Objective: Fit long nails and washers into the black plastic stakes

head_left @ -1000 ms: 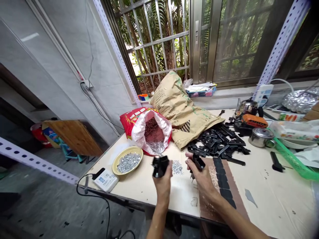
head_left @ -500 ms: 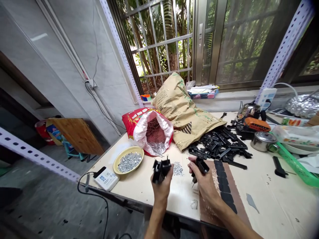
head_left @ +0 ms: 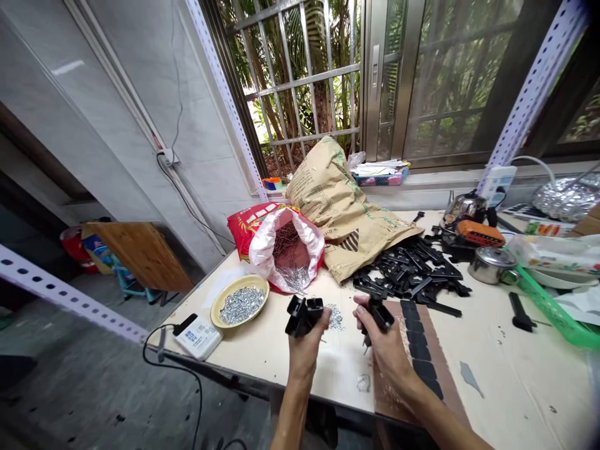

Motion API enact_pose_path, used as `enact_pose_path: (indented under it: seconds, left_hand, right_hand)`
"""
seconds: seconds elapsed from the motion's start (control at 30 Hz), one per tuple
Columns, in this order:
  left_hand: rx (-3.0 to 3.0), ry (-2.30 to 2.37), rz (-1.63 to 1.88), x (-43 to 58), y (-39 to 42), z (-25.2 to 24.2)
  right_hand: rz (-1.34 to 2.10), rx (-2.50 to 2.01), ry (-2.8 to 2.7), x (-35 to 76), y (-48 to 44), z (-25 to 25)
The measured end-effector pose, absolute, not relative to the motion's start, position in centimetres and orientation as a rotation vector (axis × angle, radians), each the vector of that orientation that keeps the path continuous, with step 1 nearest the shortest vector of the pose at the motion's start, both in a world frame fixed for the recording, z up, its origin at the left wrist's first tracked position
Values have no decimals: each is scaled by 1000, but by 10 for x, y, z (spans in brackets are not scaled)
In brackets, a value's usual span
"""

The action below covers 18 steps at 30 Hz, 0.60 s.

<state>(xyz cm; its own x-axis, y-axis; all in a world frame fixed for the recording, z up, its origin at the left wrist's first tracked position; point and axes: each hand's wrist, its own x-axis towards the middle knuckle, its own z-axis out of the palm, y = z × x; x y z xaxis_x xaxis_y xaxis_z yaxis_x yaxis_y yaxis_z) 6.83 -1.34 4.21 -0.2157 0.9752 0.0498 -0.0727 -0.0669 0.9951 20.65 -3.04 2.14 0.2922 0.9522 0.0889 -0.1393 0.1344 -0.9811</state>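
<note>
My left hand [head_left: 305, 345] is closed round a bunch of black plastic pieces [head_left: 302, 314], held upright above the table's near edge. My right hand [head_left: 385, 347] grips another black plastic piece [head_left: 377, 313] just to the right, with a thin metal pin sticking down below the fingers. Between the two hands lies a small heap of silver screws [head_left: 334, 317] on the table. A large pile of black plastic parts [head_left: 412, 273] lies behind my right hand.
A yellow dish of screws [head_left: 239, 301] and a white device [head_left: 197, 337] with a cable sit at the left. A red-and-white sack of nails [head_left: 281, 247] and a brown paper sack [head_left: 342, 206] stand behind. A kettle [head_left: 466, 206], small pot [head_left: 487, 264] and green basket [head_left: 553, 306] fill the right.
Both hands stay close together with their black pieces; the left hand's bunch has tilted slightly and the view has shifted a little. Nothing was picked up or put down.
</note>
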Motion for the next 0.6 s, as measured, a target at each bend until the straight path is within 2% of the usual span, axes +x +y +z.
enact_pose_path:
  seconds: [0.23,0.4,0.53,0.6]
  left_hand:
    - [1040,1232,1532,68,-11,31]
    - [1103,1348,1425,71,-17,35]
    - [988,1374,1570,73,-16,40]
    - [1026,1357,1452,78,-17,42]
  right_hand:
    - [1114,-1035,-808,205,-30,28]
    - [1181,-974,-650,205,-26,30]
    - [1183,-980,-620,206,-25,30]
    - [1172,-1012,-631,206,-24,30]
